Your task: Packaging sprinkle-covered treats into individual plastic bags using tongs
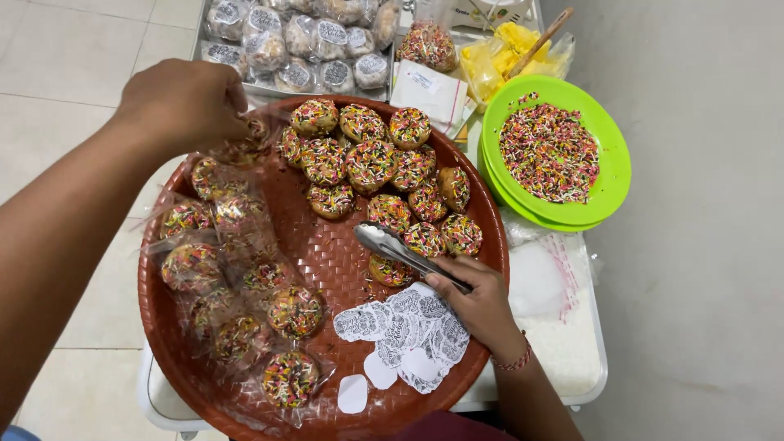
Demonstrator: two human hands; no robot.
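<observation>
My left hand [184,102] is closed on a clear bag holding a sprinkle-covered cookie [245,145], held just over the far left of a round brown woven tray [327,253]. My right hand [480,304] grips metal tongs [390,245] whose tips lie among the bare sprinkled cookies [371,163] piled at the tray's far side. Several bagged cookies [237,278] lie along the tray's left side. A pile of white round stickers [404,335] sits at the tray's near side, under my right hand.
A green plate [616,163] full of coloured sprinkles stands to the right. A metal tray of wrapped cookies [298,45] sits behind, beside a yellow plastic bag [506,49]. Empty clear bags [543,278] lie on a white tray at the right.
</observation>
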